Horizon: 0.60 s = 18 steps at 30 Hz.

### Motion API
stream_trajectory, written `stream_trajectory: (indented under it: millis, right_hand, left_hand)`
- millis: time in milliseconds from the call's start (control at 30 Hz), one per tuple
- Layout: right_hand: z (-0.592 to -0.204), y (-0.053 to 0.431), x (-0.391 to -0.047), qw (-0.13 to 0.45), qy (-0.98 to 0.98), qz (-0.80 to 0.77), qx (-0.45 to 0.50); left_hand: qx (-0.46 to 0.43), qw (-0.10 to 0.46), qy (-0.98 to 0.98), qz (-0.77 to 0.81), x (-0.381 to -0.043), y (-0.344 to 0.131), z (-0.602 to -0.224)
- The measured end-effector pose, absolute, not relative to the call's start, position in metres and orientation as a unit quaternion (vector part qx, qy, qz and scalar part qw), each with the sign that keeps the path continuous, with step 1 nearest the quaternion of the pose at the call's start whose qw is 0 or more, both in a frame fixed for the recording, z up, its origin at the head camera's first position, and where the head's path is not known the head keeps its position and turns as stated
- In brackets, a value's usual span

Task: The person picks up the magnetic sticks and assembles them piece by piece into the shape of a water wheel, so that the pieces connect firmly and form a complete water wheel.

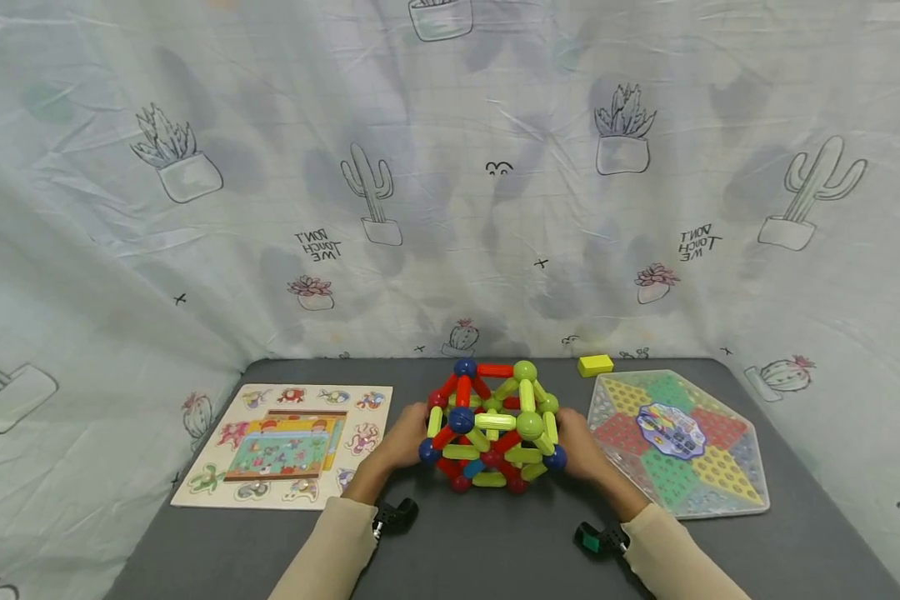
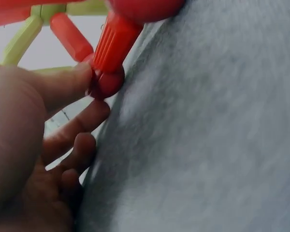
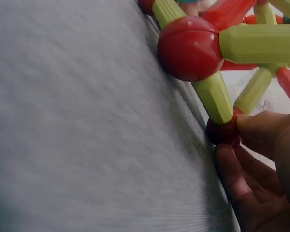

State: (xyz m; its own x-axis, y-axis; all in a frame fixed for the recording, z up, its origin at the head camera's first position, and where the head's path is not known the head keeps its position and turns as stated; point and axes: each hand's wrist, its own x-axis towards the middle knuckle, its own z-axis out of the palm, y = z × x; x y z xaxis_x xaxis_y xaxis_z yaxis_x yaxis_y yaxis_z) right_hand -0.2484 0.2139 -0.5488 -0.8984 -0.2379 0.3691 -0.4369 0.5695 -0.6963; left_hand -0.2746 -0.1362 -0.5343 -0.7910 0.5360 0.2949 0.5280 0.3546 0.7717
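Note:
A magnetic rod-and-ball structure (image 1: 495,422) of red and yellow-green rods with blue, red and green balls stands in the middle of the grey table. My left hand (image 1: 407,437) holds its left side, my right hand (image 1: 579,446) its right. In the left wrist view, the thumb and a finger pinch a red ball (image 2: 109,84) low on the structure, with the other fingers loosely bent below. The right wrist view shows thumb and fingers pinching a dark red ball (image 3: 221,132) close to the tabletop. Parts of both hands are hidden behind the structure in the head view.
On the left lies a sea-animal puzzle board (image 1: 195,492). A hexagonal game board (image 1: 671,479) with coloured triangles lies to the right, and behind it sits a yellow block (image 1: 595,365). A cactus-print curtain (image 1: 450,208) hangs at the table's back edge.

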Motion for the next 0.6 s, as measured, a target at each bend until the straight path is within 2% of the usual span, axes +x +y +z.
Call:
stream_trajectory:
  millis: [267,600]
  right_hand:
    - [-0.532,0.213,-0.247,0.121,-0.868,0.438,0.200]
    - [-0.531,0.212,-0.250,0.106,-0.863,0.450,0.207]
  left_hand:
    - [0.260,-0.019,0.859,0.441,-0.284,-0.130,-0.556]
    - [0.287,-0.038,0.843,0.453,-0.273,-0.131,-0.542]
